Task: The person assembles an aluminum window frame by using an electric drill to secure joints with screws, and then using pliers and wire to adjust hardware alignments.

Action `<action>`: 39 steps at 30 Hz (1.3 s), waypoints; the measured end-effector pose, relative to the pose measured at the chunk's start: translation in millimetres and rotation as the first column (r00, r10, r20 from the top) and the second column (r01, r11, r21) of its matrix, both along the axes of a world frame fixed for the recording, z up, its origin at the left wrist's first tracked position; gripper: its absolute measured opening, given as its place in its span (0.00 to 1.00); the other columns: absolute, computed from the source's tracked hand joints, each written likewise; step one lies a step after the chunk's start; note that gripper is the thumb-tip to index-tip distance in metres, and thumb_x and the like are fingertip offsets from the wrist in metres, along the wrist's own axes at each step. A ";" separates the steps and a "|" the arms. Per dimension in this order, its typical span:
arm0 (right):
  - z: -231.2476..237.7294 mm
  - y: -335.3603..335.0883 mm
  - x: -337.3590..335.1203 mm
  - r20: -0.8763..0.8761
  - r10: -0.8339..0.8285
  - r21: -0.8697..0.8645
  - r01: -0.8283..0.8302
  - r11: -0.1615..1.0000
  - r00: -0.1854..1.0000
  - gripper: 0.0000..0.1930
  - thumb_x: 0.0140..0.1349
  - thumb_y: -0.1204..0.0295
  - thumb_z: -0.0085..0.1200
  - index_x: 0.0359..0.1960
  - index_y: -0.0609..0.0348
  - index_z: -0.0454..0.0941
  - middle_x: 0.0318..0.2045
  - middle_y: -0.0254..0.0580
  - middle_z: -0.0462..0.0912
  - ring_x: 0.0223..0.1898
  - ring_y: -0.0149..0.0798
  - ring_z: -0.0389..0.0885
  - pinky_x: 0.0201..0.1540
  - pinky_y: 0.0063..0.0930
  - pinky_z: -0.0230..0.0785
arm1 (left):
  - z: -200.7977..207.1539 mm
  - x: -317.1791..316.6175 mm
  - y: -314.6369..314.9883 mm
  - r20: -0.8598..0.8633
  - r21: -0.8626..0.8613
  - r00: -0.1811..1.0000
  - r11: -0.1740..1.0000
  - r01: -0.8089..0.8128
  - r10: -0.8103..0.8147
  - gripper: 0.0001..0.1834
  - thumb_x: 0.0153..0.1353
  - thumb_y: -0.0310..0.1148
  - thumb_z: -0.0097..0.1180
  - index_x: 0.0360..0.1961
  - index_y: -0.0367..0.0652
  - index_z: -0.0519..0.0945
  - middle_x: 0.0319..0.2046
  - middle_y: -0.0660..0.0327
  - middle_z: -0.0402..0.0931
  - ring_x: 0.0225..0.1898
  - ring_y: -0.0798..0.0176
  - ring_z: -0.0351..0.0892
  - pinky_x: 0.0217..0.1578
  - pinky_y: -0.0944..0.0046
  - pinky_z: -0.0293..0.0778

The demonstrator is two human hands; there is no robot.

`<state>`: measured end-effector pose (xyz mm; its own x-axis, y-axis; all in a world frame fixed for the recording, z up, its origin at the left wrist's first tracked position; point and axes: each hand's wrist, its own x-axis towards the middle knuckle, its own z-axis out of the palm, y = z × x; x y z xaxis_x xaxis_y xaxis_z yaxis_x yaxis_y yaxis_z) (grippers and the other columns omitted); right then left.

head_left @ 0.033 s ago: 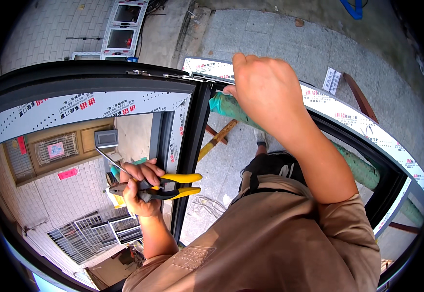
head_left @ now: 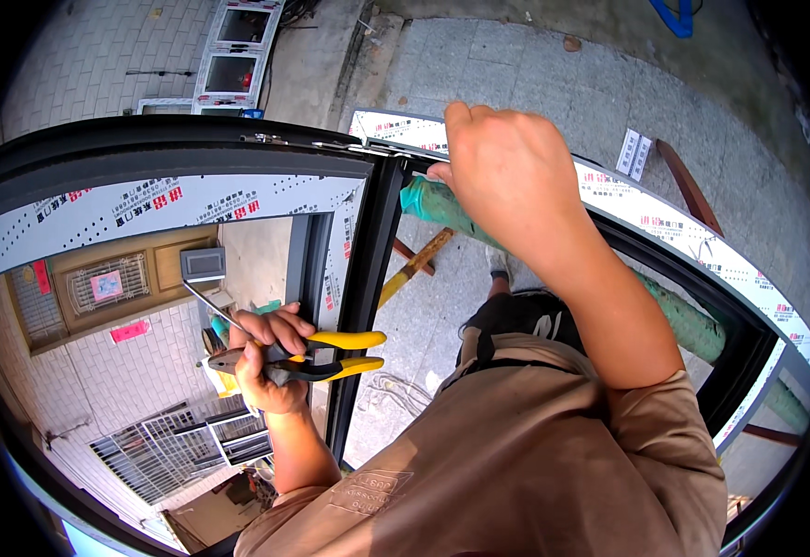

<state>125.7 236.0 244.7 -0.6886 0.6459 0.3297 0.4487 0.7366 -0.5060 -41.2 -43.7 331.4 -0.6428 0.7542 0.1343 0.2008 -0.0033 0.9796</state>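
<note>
Clasping yellow-handled pliers (head_left: pixel 305 370) and a thin metal rod (head_left: pixel 208 301) in the left hand (head_left: pixel 273 369), beside the black frame (head_left: pixel 372 241). Seemingly part-assembled, bearing metal hardware (head_left: pixel 357 148) along the top edge, still wearing white film (head_left: pixel 168 206); cannot judge the remainder. With right arm (head_left: pixel 600 278) outstretched, right hand (head_left: pixel 509 167) curled over that edge; cannot tell whether pinching anything.

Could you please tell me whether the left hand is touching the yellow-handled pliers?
Touching. The head view shows the left hand gripping the yellow-handled pliers, with its thumb lying directly across them.
</note>
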 end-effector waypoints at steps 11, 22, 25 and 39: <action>2.6 0.9 -0.4 -0.018 0.001 -0.006 -0.001 1.000 1.000 0.17 0.58 0.62 0.72 0.34 0.62 0.79 0.27 0.47 0.86 0.31 0.47 0.89 0.36 0.38 0.79 | 2.2 0.0 0.4 0.017 -0.009 1.000 1.000 0.000 0.000 0.16 0.70 0.48 0.48 0.37 0.46 0.68 0.22 0.55 0.76 0.35 0.51 0.81 0.63 0.47 0.69; 3.5 -0.1 -0.5 -0.001 0.000 -0.036 0.000 0.999 1.000 0.19 0.56 0.62 0.73 0.35 0.62 0.77 0.31 0.49 0.85 0.34 0.51 0.88 0.37 0.42 0.80 | 0.2 -1.6 -1.4 0.027 -0.003 1.000 1.000 0.012 -0.011 0.16 0.70 0.48 0.48 0.37 0.46 0.68 0.22 0.54 0.77 0.35 0.51 0.82 0.63 0.47 0.68; 2.7 0.1 -0.8 -0.032 -0.012 0.025 0.013 1.000 0.999 0.14 0.59 0.65 0.69 0.32 0.63 0.80 0.27 0.49 0.86 0.30 0.46 0.89 0.35 0.36 0.80 | 0.2 -2.4 -1.6 0.029 -0.003 0.999 1.000 0.019 -0.019 0.16 0.70 0.48 0.48 0.37 0.46 0.68 0.22 0.54 0.77 0.35 0.51 0.82 0.63 0.47 0.68; 3.8 -0.2 -1.1 0.008 0.001 -0.049 -0.001 0.999 1.000 0.19 0.56 0.62 0.73 0.36 0.63 0.77 0.31 0.50 0.86 0.35 0.51 0.88 0.38 0.43 0.80 | -1.0 -2.4 -1.3 0.005 -0.002 1.000 1.000 0.011 -0.011 0.16 0.70 0.48 0.48 0.37 0.45 0.69 0.22 0.54 0.77 0.35 0.51 0.82 0.63 0.47 0.69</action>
<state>124.6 235.7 248.5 -0.6918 0.6604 0.2921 0.4521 0.7115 -0.5379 -43.6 -45.0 330.4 -0.6349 0.7616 0.1297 0.1960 -0.0036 0.9806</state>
